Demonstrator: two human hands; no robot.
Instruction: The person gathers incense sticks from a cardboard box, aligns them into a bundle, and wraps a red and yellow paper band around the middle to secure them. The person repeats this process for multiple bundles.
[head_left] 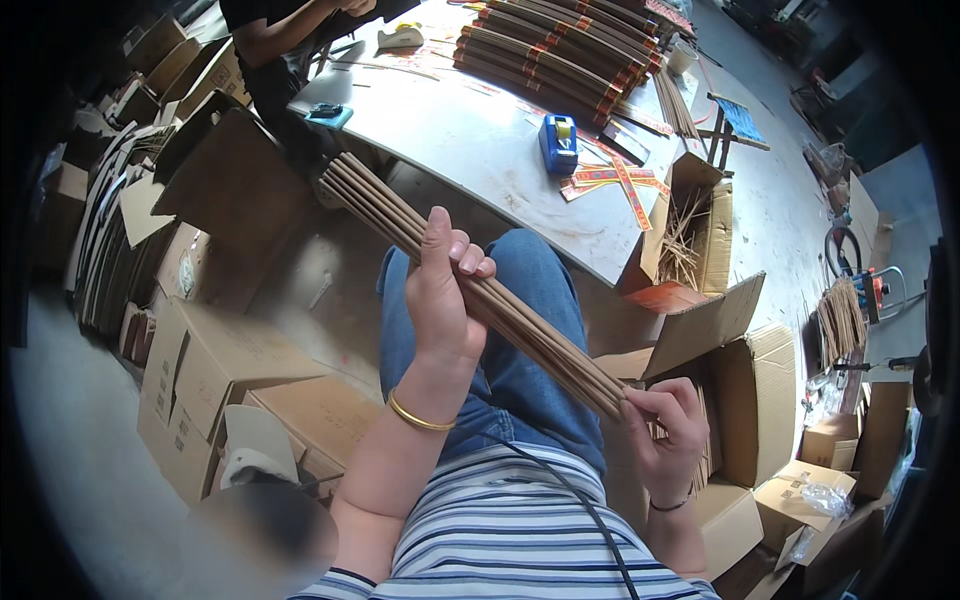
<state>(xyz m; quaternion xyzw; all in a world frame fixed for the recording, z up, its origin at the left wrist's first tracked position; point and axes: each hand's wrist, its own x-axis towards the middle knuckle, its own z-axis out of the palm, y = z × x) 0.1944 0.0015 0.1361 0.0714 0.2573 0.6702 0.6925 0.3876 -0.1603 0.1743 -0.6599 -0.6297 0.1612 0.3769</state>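
Left hand (440, 285) clamped around the bundle (540, 335) of thin brown sticks, fingers wrapped over it, thumb pointing up. From that hand, one end of the bundle goes off between 10 and 11 o'clock, the other to 4 o'clock. Right hand (672, 430) at the 4 o'clock end, thumb and fingertips together on the stick tips. Bundle is held aslant above the lap, jeans (530, 270) below.

Clock from left hand from here on. Worktop (460, 130) at 12 to 2 o'clock, bundle apart from it. On it: blue tape dispenser (558, 145) at 1, red-yellow strips (615, 190) at 2, banded packs (540, 50) far off at 1, white dispenser (402, 38) at 12, teal item (330, 115) at its edge at 11.

Scrap box (720, 235) with loose sticks at 3. Open carton (765, 400) at 4, just beside right hand, which partly hides sticks there. Closed carton (215, 350) at 8. Co-worker (265, 45) at 11, past the worktop edge. Left hand covers part of the bundle. Blurred dark shape (265, 530) at 7 blocks some floor stuff, can't tell what.
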